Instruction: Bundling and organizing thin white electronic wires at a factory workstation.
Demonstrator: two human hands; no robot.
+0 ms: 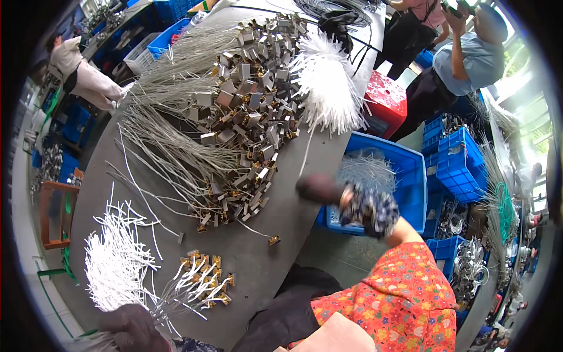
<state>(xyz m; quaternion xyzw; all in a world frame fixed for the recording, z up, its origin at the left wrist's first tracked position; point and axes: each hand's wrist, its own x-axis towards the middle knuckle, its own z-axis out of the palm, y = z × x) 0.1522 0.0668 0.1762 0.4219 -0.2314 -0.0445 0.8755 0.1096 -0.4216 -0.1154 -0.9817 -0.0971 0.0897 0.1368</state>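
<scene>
1. Floral orange sleeve fills the lower right of the frame — it belongs to the person's right arm, which runs up to a patterned dark cuff.
2. Right hand, dark-gloved and blurred, sits at the centre right, over the table edge beside the blue crate; whether it is clenched or holds anything I cannot tell.
3. Left hand, also in a dark glove, lies at the lower left edge, grasping the ends of a small bundle of white wires with brass tips that fans out over the grey table.
4. Just left of that bundle lies a loose heap of white strips.
5. Across the upper centre spreads a large pile of grey cables with metal connector blocks — beside it, at the upper centre right, a white tuft of ties.
6. One stray brass-tipped piece lies near the table edge.
7. Other people stand at the upper right, near stacked blue crates.
</scene>
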